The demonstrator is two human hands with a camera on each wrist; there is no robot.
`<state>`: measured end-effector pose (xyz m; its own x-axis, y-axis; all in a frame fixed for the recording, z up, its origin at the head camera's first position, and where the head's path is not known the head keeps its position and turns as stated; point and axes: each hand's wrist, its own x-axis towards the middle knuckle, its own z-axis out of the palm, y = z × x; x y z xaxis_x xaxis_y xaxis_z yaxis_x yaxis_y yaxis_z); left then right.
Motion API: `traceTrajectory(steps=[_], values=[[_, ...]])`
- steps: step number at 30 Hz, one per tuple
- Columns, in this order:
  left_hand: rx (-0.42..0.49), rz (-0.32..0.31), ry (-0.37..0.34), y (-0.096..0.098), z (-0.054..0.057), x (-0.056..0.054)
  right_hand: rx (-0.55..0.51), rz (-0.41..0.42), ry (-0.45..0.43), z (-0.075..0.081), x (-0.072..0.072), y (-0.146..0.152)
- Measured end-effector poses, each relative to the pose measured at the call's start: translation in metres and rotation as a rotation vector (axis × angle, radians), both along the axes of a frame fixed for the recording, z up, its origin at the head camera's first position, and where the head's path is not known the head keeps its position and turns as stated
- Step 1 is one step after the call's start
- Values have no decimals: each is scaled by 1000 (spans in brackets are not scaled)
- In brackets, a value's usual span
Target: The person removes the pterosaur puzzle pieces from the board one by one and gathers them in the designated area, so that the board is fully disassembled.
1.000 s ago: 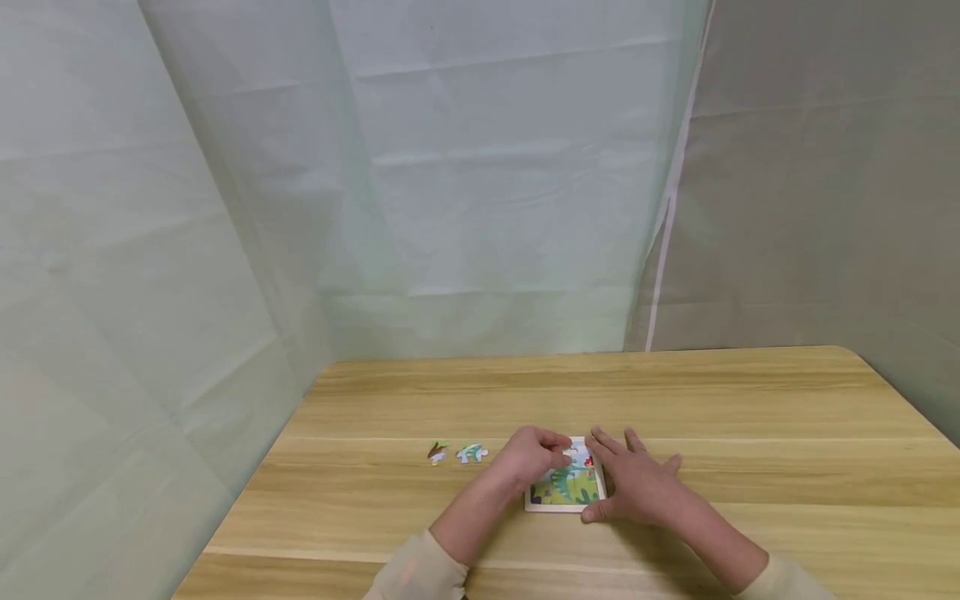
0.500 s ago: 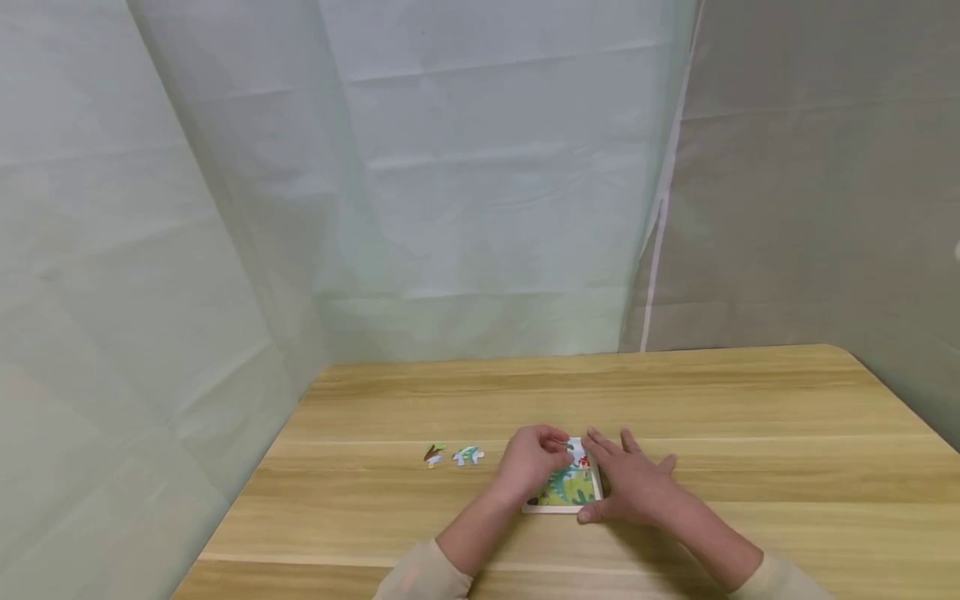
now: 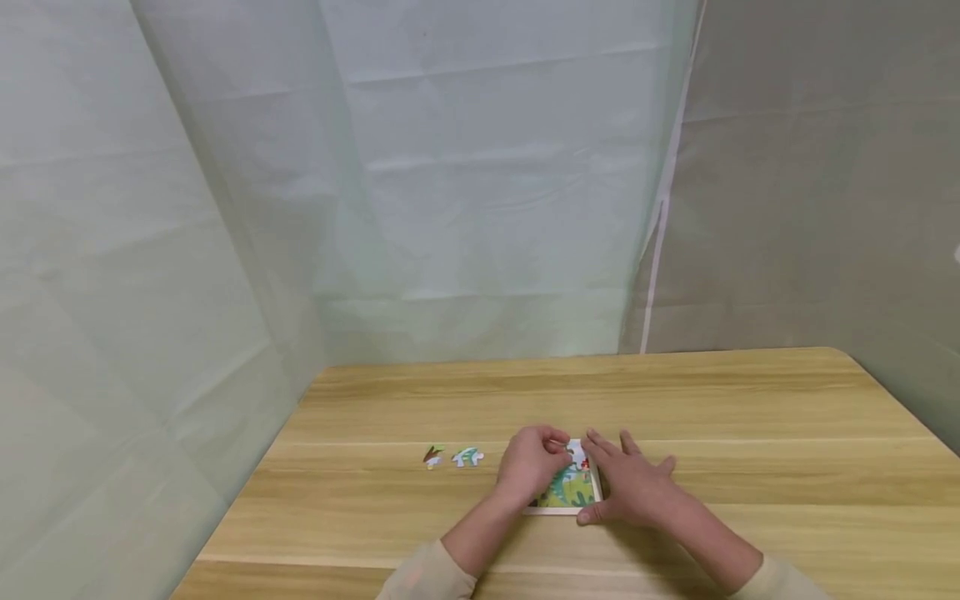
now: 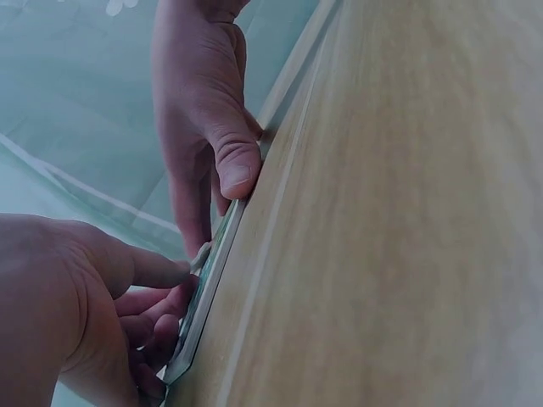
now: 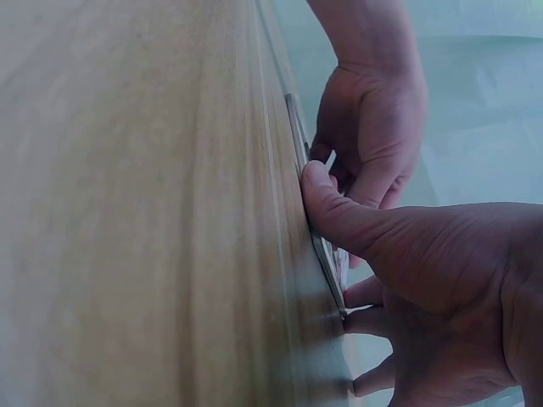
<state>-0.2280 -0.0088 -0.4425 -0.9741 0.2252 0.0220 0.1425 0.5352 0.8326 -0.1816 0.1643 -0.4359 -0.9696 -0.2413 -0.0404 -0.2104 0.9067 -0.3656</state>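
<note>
A small jigsaw puzzle in a pale wooden frame [image 3: 555,512] lies flat on the table, its picture [image 3: 567,490] showing a teal dinosaur on green ground. Over its left half, my left hand [image 3: 528,463] pinches a puzzle piece [image 4: 201,256] between thumb and fingers, close above the picture. This hand hides the frame's left side and most of the piece. My right hand [image 3: 637,483] lies along the frame's right side with fingers spread. Its thumb [image 5: 318,180] presses the near right corner, and the fingertips touch the far right part.
Two loose puzzle pieces lie left of the frame: one brown and green [image 3: 432,455], the other white with teal [image 3: 468,457]. The wood-grain table [image 3: 360,500] reaches back to pale hanging cloth [image 3: 480,208], which also covers the left and right sides.
The left hand has shifted very slightly over the puzzle and still pinches the piece. The right hand stays against the frame. The head view has moved a little.
</note>
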Motion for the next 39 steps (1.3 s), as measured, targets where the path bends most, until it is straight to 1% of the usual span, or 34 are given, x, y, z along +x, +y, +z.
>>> traceTrajectory(steps=[3,8,14,18,22,31,36,39], values=[[6,0,2,-1,-1,-1,3,1,-5,1,0,0],[37,-9,-14,-3,-3,-2,8,6,-5,0,-1,-1],[128,-13,-46,-8,-3,-3,17,3,5,-2,-2,-1],[154,-1,-56,-13,-3,-5,16,6,4,-2,-2,-1],[170,5,-38,-18,-1,-5,15,9,-6,-1,-1,-2],[174,18,-11,-33,2,-6,7,19,-9,0,0,-2],[190,8,21,-45,0,-9,17,42,-9,2,2,-1],[181,11,29,-53,-2,-10,17,54,-10,2,3,-1]])
